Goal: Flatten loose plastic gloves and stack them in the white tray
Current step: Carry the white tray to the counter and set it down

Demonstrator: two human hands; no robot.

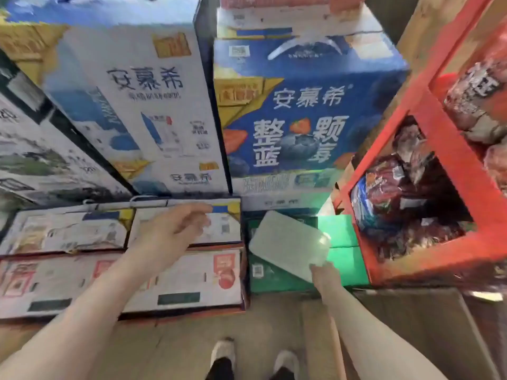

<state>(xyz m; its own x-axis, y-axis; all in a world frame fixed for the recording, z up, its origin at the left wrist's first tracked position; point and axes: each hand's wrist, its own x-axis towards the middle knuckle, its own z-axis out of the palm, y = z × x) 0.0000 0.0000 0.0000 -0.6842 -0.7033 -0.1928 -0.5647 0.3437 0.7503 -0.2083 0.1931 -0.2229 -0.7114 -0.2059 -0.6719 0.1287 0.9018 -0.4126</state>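
The white tray [285, 239] lies tilted on a green box [343, 259] at centre right. My right hand [325, 275] grips the tray's near corner. A clear plastic film, apparently a glove [322, 244], lies on the tray's right end. My left hand [175, 229] hovers over the printed cartons at left. Its fingers are curled and seem to pinch a thin clear plastic glove [206, 227], which is blurred and hard to make out.
Tall blue-and-white drink cartons [301, 111] are stacked behind. Flat printed cartons [178, 278] lie under my left arm. A red rack [428, 149] with packaged goods stands at right. My two shoes [223, 349] are on the tan floor below.
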